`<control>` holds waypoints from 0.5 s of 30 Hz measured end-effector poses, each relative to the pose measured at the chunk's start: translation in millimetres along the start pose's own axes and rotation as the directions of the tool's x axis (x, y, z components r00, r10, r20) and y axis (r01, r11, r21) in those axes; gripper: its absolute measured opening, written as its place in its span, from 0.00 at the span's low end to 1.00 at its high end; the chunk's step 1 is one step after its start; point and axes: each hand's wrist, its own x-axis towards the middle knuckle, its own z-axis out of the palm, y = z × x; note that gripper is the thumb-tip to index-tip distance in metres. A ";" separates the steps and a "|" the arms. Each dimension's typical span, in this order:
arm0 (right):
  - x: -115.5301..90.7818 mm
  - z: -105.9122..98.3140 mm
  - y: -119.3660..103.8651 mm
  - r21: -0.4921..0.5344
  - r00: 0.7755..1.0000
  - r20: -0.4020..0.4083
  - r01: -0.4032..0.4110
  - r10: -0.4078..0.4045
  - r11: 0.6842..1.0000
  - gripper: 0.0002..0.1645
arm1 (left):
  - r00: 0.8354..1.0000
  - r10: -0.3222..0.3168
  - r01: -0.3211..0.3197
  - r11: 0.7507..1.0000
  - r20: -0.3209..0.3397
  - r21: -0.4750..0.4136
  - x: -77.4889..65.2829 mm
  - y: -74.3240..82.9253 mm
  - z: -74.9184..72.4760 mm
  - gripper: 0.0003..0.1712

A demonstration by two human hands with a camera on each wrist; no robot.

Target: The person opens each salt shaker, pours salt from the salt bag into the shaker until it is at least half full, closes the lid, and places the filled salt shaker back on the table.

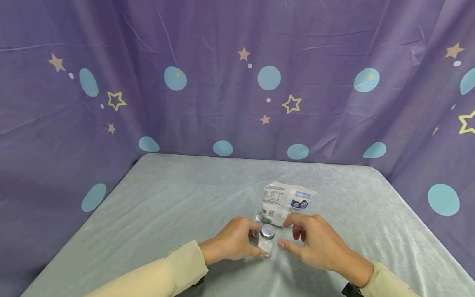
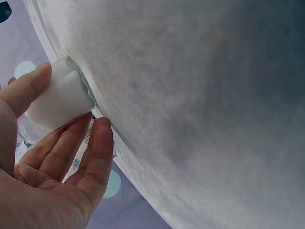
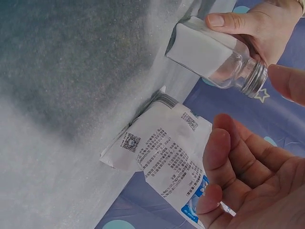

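A square glass shaker jar (image 1: 266, 243) with a silver metal cap (image 3: 255, 80) stands upright on the cloth, filled most of the way with white powder. My left hand (image 1: 237, 239) grips its body from the left side, thumb (image 2: 35, 83) on the near face and fingers behind it. To the right of the jar, my right hand (image 1: 315, 243) is empty, its fingers loosely bent and the thumb a short way from the glass. Just behind both is a white printed packet (image 1: 278, 202), standing with slightly crumpled sides; the right fingertips overlap its lower right edge in the head view.
A pale grey-blue cloth (image 1: 178, 198) covers the table. Purple curtains (image 1: 222, 95) with stars and blue dots hang along the back and both sides. A dark band (image 1: 351, 290) is on the right wrist.
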 end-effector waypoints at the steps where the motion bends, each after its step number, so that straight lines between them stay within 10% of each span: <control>1: 0.0 0.0 0.0 -0.001 1.000 0.002 -0.002 0.002 1.000 0.17 | 1.000 0.000 0.000 1.000 0.001 -0.001 -0.1 -0.2 -0.4 0.21; 15: -2.2 0.5 6.5 -0.022 0.999 0.021 -0.027 0.027 0.999 0.17 | 1.000 0.000 0.000 1.000 0.024 0.005 -3.1 -6.4 -4.2 0.26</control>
